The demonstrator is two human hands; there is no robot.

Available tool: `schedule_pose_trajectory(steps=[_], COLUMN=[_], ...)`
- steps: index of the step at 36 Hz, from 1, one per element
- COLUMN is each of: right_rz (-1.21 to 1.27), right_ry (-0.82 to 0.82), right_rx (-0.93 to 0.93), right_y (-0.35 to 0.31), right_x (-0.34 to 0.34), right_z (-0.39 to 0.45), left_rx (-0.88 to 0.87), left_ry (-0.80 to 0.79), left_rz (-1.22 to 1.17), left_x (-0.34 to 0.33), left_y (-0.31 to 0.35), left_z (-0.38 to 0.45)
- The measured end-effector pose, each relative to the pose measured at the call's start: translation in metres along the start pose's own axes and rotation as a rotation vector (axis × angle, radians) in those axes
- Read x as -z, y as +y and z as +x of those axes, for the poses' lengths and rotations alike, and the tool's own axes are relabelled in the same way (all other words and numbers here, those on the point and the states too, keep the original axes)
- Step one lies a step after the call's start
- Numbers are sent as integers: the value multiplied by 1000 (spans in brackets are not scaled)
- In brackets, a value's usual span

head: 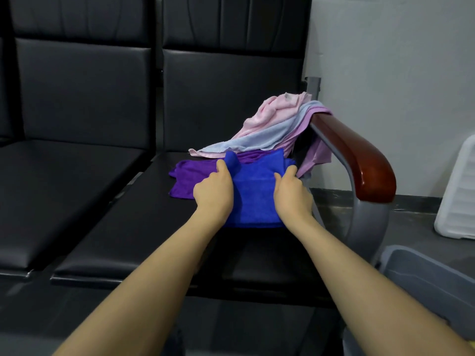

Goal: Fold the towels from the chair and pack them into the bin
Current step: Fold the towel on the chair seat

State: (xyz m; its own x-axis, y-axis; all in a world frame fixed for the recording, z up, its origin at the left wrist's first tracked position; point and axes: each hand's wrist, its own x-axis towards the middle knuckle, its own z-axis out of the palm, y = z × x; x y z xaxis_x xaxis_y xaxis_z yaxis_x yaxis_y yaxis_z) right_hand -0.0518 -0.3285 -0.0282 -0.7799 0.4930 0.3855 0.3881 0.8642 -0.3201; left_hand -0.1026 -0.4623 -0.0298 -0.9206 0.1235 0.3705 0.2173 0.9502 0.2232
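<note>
Blue towel lies partly folded on the black chair seat, your left hand and right hand pinching its side edges, likely to square it before packing the grey bin at your right.

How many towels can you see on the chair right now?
5: blue towel under both hands, purple towel beneath it, pink towel, pale blue towel and lilac towel over the armrest. More may be hidden.
</note>
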Motion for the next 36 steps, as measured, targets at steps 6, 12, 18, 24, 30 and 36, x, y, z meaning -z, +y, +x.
schedule_pose_trajectory(steps=[6, 12, 18, 24, 30, 36], right_rz=[-39, -27, -8, -53, -145, -238], right_ry=[153, 254, 305, 389, 386, 312], right_rx=[57, 34, -67, -198, -356, -539], right_y=[-13, -1, 44, 120, 209, 306], right_x=[39, 87, 132, 173, 203, 211], right_z=[-5, -6, -11, -28, -57, -95], left_rx=[-13, -143, -326, -475, -591, -679], left_ry=[105, 168, 280, 211, 73, -128], left_rz=[131, 55, -14, -125, -291, -356], left_x=[39, 59, 75, 83, 65, 24], left_y=[1, 30, 94, 180, 270, 346], left_z=[-1, 5, -2, -30, -79, -143])
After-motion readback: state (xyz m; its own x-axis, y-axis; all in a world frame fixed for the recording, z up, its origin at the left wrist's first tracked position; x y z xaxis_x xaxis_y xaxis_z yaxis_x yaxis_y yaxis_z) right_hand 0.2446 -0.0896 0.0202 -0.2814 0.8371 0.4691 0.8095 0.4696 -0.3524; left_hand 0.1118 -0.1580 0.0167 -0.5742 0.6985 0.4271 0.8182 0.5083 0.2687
